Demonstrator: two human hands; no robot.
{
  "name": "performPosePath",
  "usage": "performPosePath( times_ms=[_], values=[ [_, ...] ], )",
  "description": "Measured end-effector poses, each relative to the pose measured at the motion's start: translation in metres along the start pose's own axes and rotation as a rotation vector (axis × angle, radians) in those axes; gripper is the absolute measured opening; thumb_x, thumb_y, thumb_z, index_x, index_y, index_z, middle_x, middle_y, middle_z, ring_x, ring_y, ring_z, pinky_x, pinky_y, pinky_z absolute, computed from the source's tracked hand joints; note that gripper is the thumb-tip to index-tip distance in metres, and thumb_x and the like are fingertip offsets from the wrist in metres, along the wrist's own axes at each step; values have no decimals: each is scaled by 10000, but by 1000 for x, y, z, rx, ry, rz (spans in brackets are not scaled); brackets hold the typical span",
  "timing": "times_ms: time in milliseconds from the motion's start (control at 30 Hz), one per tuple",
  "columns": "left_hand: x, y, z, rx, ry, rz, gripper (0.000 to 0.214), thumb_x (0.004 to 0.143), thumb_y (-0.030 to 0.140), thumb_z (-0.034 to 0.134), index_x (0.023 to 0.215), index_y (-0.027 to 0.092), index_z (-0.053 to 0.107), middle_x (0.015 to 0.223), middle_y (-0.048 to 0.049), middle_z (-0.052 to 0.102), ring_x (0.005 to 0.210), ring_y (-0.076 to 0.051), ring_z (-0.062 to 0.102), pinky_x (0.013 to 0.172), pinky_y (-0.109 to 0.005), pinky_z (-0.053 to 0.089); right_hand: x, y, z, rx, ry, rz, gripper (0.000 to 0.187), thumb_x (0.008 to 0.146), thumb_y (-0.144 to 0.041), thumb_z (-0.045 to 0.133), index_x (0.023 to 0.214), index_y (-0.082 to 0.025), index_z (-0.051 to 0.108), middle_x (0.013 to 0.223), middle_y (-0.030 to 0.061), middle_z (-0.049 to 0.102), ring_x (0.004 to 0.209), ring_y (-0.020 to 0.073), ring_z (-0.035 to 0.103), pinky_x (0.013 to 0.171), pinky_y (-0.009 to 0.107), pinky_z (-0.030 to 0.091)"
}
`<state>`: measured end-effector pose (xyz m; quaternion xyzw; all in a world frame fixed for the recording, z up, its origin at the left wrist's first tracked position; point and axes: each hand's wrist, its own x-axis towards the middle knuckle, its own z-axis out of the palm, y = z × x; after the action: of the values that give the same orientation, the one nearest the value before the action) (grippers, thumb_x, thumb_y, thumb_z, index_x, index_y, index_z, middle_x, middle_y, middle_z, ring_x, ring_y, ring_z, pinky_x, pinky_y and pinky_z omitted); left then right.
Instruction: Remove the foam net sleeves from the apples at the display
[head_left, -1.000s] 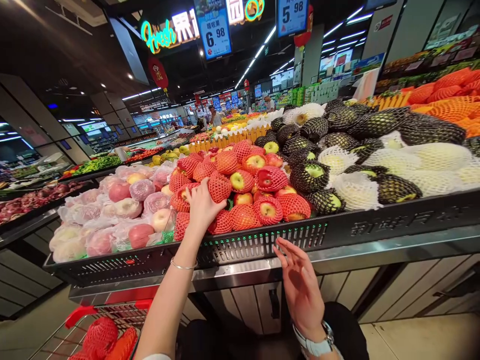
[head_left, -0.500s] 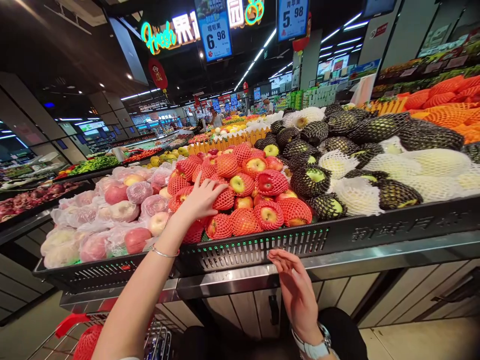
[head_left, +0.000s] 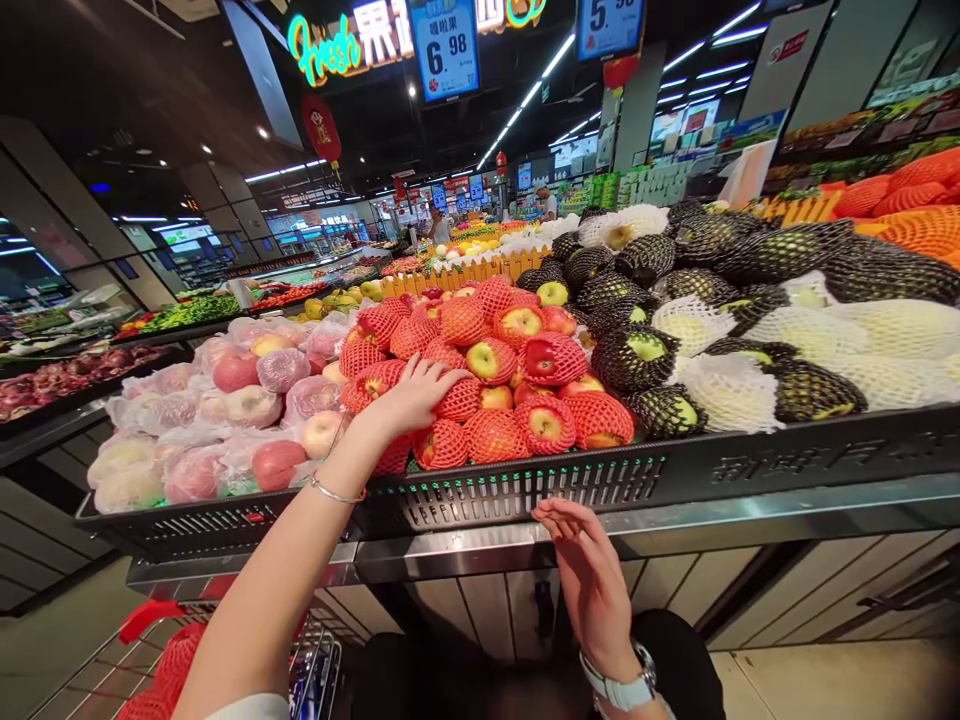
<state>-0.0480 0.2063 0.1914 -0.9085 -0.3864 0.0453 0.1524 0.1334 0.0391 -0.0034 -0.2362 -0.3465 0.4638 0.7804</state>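
My left hand [head_left: 417,396], a thin bracelet on its wrist, lies palm down over red apples in red foam nets. Its fingers are stretched out across them, and its underside is hidden. An apple in a red net [head_left: 459,400] shows just right of the fingertips. Close in front of the hand is another netted apple [head_left: 440,444]. My right hand [head_left: 589,570], with a watch at the wrist, hangs before the black crate [head_left: 517,490]. Its fingers are extended and slightly bent, with nothing visible in them.
Plastic-wrapped apples [head_left: 225,425] fill the crate's left side; melons in black nets [head_left: 637,352] and pale fruit in white nets [head_left: 731,390] lie right. A metal ledge [head_left: 480,550] runs below. At lower left stands a wire cart [head_left: 322,660] with red-netted fruit [head_left: 178,660].
My left hand has settled lower onto the netted apples, its fingers less spread. My right hand has hardly moved. The view has tilted slightly down.
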Motion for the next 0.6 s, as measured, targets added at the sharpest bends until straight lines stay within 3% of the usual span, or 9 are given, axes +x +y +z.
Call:
performPosePath(
  times_ms=[100, 200, 300, 367, 400, 467, 533, 600],
  values=[
    [-12, -4, -7, -64, 82, -10, 890, 687, 27, 520, 1518, 217, 264, 1474, -147, 404, 1372, -325, 358, 1166, -533, 229, -2, -1, -3, -29, 10, -8, 254, 921, -389, 605, 1073, -229, 730, 1076, 72, 718, 1044, 230, 657, 977, 368, 481],
    [-43, -17, -3, -119, 345, 1, 821, 733, 87, 508, 1508, 207, 266, 1527, -157, 352, 1403, -311, 337, 1165, -513, 253, -1, -2, -8, -62, 34, -13, 253, 918, -393, 601, 1060, -227, 728, 1062, 79, 718, 1006, 239, 665, 965, 399, 483],
    [-93, -31, 32, -82, 665, -102, 588, 813, 161, 479, 1394, 218, 405, 1363, -136, 541, 1279, -290, 488, 1098, -490, 357, 3, -1, -16, -70, 104, -24, 234, 896, -383, 618, 1035, -228, 726, 1031, 79, 717, 972, 242, 666, 928, 407, 495],
    [-137, -41, 72, -32, 870, -383, 367, 824, 210, 489, 1187, 204, 540, 1046, -118, 662, 994, -297, 622, 919, -478, 474, 7, 1, -20, -53, 173, -49, 208, 879, -362, 631, 1009, -229, 725, 991, 67, 713, 947, 228, 662, 902, 385, 499],
    [-162, -46, 94, -14, 881, -511, 240, 818, 231, 494, 1040, 207, 582, 878, -97, 659, 831, -296, 631, 817, -471, 500, 9, 2, -22, -42, 211, -67, 195, 873, -350, 635, 997, -230, 725, 976, 60, 709, 936, 218, 659, 892, 370, 498],
    [-218, -55, 139, -54, 672, -593, 68, 799, 247, 509, 789, 240, 576, 722, -82, 636, 679, -299, 612, 695, -453, 508, 12, 5, -23, -32, 286, -108, 168, 867, -326, 637, 975, -231, 723, 964, 47, 698, 914, 200, 651, 878, 346, 493],
    [-277, -64, 180, -114, 568, -580, 68, 755, 273, 531, 711, 257, 580, 723, -112, 659, 698, -339, 639, 688, -473, 522, 14, 8, -23, -56, 341, -145, 171, 882, -308, 622, 1007, -239, 717, 1020, 43, 691, 932, 198, 647, 893, 352, 481],
    [-331, -67, 216, -123, 595, -686, 90, 711, 311, 541, 705, 277, 623, 770, -138, 686, 780, -395, 664, 757, -531, 528, 14, 12, -22, -165, 334, -206, 220, 919, -313, 585, 1097, -257, 703, 1177, 56, 667, 1070, 231, 621, 979, 401, 442]
  ],
)
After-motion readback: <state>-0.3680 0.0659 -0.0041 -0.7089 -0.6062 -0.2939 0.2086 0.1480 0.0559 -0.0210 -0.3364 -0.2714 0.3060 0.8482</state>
